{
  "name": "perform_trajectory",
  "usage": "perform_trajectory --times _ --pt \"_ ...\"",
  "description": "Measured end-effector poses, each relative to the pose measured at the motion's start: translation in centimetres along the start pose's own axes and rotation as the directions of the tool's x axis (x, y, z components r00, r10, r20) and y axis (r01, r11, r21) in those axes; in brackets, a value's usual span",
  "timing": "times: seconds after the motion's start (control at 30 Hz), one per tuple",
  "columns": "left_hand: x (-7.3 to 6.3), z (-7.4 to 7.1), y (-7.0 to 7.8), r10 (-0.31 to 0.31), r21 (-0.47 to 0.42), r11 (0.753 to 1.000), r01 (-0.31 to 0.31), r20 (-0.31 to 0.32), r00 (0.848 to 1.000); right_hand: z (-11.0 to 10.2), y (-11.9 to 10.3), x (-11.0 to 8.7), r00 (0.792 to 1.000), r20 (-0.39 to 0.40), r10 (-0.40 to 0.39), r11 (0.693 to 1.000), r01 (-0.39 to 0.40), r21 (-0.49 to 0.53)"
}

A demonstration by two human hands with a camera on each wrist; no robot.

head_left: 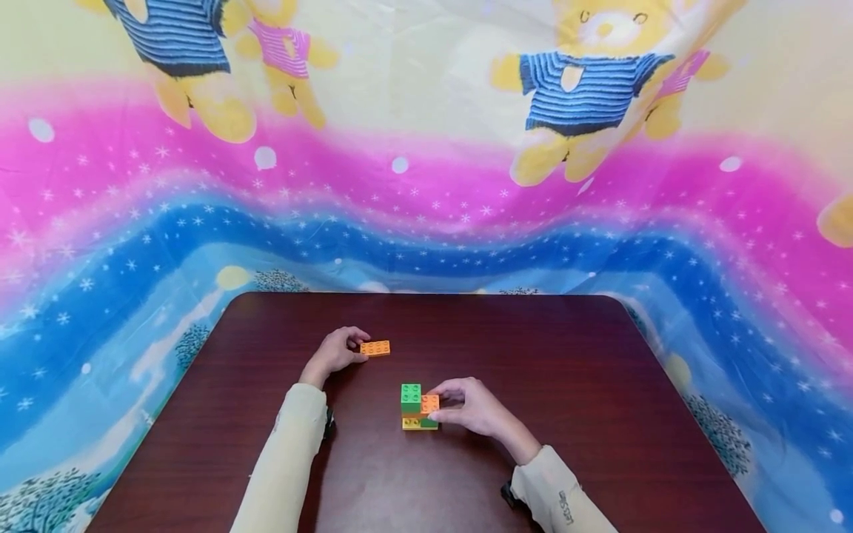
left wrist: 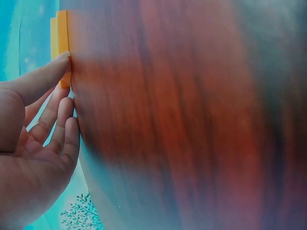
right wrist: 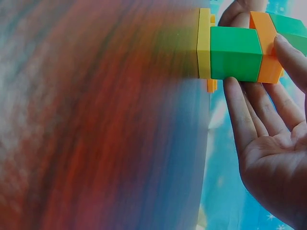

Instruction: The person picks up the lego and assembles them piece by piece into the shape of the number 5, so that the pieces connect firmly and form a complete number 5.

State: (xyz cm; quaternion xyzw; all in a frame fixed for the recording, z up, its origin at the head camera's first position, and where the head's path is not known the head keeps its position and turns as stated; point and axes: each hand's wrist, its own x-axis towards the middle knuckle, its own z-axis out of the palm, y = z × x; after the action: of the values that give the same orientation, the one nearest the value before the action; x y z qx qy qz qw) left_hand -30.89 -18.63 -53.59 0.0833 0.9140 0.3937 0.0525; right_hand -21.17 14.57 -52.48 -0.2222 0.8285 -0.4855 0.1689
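Note:
A flat orange building brick (head_left: 376,348) lies on the table, studs up. My left hand (head_left: 336,349) pinches its left end between thumb and fingers; in the left wrist view the thumb lies on the edge of the orange brick (left wrist: 63,38). Closer to me stands a small stack of building bricks: a yellow plate (head_left: 412,424) at the bottom, a green block (right wrist: 235,52) on it, an orange layer (head_left: 430,401) above, and another green block (head_left: 410,392) on top at the left. My right hand (head_left: 472,406) grips the stack's right side at the orange layer.
The dark red-brown wooden table (head_left: 533,333) has rounded far corners. Behind and around it hangs a cloth (head_left: 426,200) printed with bears, snowflakes and trees. Dark straps with small devices sit at both wrists.

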Motion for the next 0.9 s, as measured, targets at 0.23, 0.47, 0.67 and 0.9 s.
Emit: perform_trajectory --times 0.23,0.47,0.67,0.9 --pt "-0.3 -0.1 0.1 -0.003 0.008 1.0 0.003 0.017 1.0 0.0 0.0 0.0 1.0 -0.003 -0.002 1.0 0.002 0.002" --pt "-0.5 -0.2 0.2 -0.036 -0.005 0.999 0.036 0.014 0.999 0.1 0.2 0.0 1.0 -0.008 0.011 1.0 -0.011 -0.001" --pt "-0.8 -0.2 0.2 -0.042 -0.036 0.998 0.042 0.0 0.999 0.0 0.3 0.0 1.0 -0.006 0.015 1.0 -0.015 -0.003" --pt "-1.5 -0.2 0.6 -0.012 -0.08 0.997 0.01 -0.018 1.0 0.0 0.3 0.1 1.0 -0.009 0.007 1.0 -0.007 -0.02"
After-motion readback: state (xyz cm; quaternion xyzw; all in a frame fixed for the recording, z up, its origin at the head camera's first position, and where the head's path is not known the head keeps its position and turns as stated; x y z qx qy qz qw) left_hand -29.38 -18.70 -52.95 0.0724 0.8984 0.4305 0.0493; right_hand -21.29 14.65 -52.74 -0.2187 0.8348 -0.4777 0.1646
